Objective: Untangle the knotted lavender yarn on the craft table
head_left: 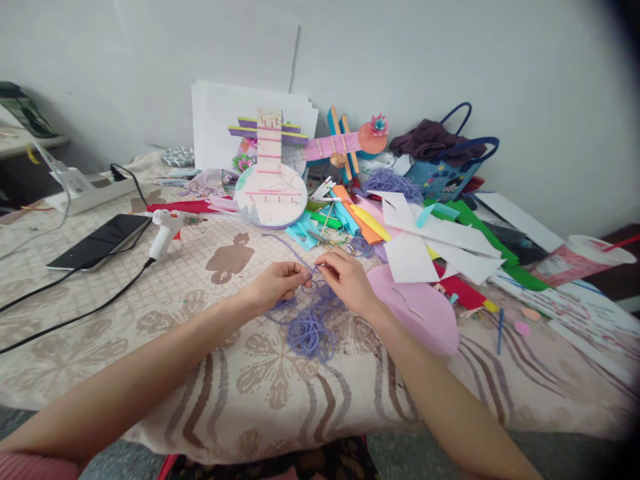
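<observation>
Purple yarn (309, 333) lies in a loose tangle on the patterned tablecloth, just below my two hands. My left hand (283, 287) is closed, its thumb and fingertips pinching a strand of this yarn. Close beside it, my right hand (345, 277) also pinches the strand, so the fingertips of both hands nearly meet. A loose end of yarn runs up and to the left from between them. To the right of my right hand lies a pink-purple oval sheet (425, 310), partly under my forearm.
A white glue gun (165, 233) and a black-screened tablet (100, 241) lie at left with cables. Behind my hands stand decorated cardboard instrument shapes (270, 190). Paper scraps (410, 257) crowd the right, near a blue bag (443, 177) and a drink cup (575, 260).
</observation>
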Tool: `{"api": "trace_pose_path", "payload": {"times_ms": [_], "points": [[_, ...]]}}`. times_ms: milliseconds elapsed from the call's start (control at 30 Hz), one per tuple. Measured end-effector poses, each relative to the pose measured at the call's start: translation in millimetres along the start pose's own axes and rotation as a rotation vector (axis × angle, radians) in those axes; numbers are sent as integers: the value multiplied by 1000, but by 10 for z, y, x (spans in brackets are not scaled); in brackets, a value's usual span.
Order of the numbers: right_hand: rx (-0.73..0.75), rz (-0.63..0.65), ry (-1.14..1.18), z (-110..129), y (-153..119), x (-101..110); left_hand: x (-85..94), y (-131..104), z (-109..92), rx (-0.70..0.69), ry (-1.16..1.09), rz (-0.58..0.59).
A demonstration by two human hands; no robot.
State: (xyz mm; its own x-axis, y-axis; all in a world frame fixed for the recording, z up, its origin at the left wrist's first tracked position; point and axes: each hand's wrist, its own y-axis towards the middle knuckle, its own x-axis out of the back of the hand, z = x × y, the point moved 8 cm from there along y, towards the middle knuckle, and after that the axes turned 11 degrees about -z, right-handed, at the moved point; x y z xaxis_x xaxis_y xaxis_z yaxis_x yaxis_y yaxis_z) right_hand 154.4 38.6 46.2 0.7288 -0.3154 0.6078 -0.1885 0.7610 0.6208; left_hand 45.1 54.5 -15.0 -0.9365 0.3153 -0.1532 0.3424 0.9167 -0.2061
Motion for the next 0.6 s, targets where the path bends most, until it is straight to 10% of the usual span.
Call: {"api": "trace_pose_path", "payload": {"times_ms": [267,467,600], "points": [[-77,56,15,-125,44,45,42,24,11,40,-104,-25],[-43,548,-109,-314,-173,-58,188,99,-35,47,-259,-96],[-23,565,-156,-367,-188,-48,208,112,-33,55,-295,-106]]}}
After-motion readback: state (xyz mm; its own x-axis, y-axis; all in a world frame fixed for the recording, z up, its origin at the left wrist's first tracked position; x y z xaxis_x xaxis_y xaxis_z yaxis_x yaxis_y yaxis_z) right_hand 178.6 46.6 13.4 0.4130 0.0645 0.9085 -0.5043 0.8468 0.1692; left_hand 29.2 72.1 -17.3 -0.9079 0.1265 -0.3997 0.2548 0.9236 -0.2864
